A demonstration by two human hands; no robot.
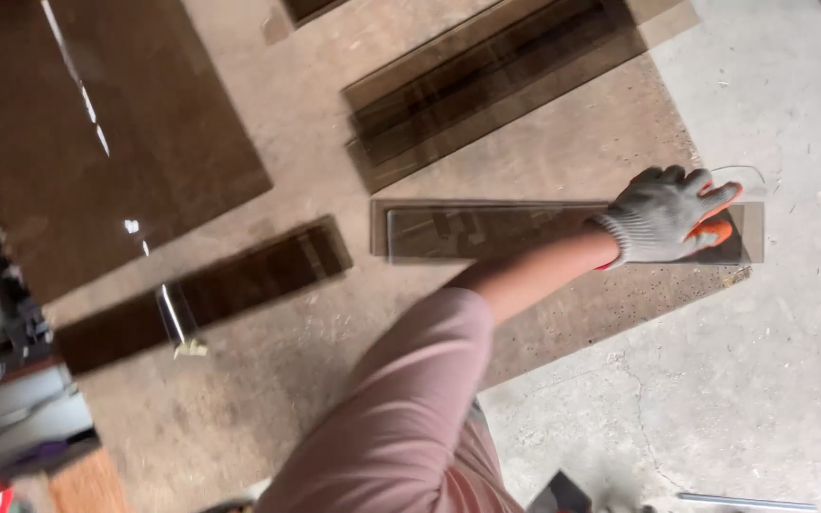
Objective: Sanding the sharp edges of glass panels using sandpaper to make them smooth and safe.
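Sleeve: nearest to us is our own pink sleeve [401,418], rising from the bottom edge of the view and ending above the elbow; the bare forearm runs on up and right.
Clutter: at the far left edge we see blurred grey and black objects beside the board; we cannot tell what they are.
Board: we work over a brown board [268,399] laid on the floor, and it carries all the glass.
Large sheet: at the board's upper left corner lies a big dark tinted sheet [116,142] with bright glare streaks across it.
Dark strip: below that sheet, a narrow dark glass strip [211,293] lies slanted, its left end near the board's left edge.
Stack: near the board's top edge, several long tinted strips [496,81] lie overlapped, slanting up to the right.
Glass strip: a long clear-brown glass strip [486,231] lies level by the board's right edge, its right end reaching out past that edge over the floor.
Right hand: our gloved right hand [667,217], grey knit with orange palm coating, lies on the right end of the glass strip, fingers curled over its far edge, thumb at the near edge, gripping it.
Left hand: out of sight.
Floor: grey cracked concrete [762,380] fills the right side, with a metal rod [743,501] at the bottom edge.
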